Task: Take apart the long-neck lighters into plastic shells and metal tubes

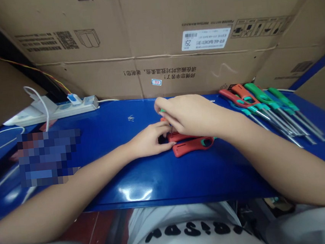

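Lighters (189, 146) in red lie side by side mid-frame on the bench (214, 178); the left hand (149, 140), fingers half-curled at their left ends, seemingly steadies them. The right hand's (188, 110) fingers bunch above; I cannot tell what either grips.

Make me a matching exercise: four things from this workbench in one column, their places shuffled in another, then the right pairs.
Things
1. Power strip
2. Thin pale pieces
3. Lighters with metal stems
4. Left hand

Places
A. At the red handles in the middle
B. Spread side by side on the right part of the blue tabletop
C. At the back left, with a plug in it
D. In a small loose cluster left of the right hand

Right pairs
1-C, 2-D, 3-B, 4-A
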Demonstrator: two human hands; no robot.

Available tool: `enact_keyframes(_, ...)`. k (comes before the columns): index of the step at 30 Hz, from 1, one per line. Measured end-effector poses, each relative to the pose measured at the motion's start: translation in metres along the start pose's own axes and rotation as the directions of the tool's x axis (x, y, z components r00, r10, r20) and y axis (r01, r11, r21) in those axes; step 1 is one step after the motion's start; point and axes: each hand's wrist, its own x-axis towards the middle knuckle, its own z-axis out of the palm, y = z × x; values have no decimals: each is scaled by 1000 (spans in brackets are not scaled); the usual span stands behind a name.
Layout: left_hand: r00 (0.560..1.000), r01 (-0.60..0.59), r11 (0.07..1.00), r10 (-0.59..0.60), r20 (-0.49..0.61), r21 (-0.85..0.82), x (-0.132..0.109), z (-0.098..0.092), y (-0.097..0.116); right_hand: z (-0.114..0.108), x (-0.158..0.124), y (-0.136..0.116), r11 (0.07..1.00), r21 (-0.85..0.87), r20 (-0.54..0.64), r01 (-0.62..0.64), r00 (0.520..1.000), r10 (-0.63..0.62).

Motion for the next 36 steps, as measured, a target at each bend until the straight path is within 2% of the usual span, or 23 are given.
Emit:
enact_keyframes(4, 1000, -6, 1000, 6, 2, -18, -1, 0, -2, -4, -5, 1, 994, 82, 19, 66, 998, -68)
enact_keyframes(10, 1000, 3, 1000, -2, 17, -17, -1, 0, -3, -3, -2, -5, 994, -88, -12, -59, 998, 58)
enact_keyframes(16, 999, -2, 1000, 2, 33, -7, -3, 1, -5, -4, -6, 2, 986, 155, 37, 68, 996, -75)
enact_keyframes(22, 999, 5, 1000, -6, 41, 12, -1, -1, -3, -5, -4, 3, 999, -21, -3, -34, 999, 34)
enact_keyframes(27, 999, 0, 1000, 0, 39, -3, -1, -1, -3, -5, -7, 7, 974, 203, 20, 100, 994, -106)
enact_keyframes(32, 999, 10, 1000, -11, 52, 6, -2, -1, -3, -5, -7, 7, 993, 114, 18, 3, 1000, -5)
enact_keyframes(36, 999, -10, 1000, 10, 41, 0, -2, -2, -3, -9, -10, 8, 972, 226, 70, 62, 994, -80)
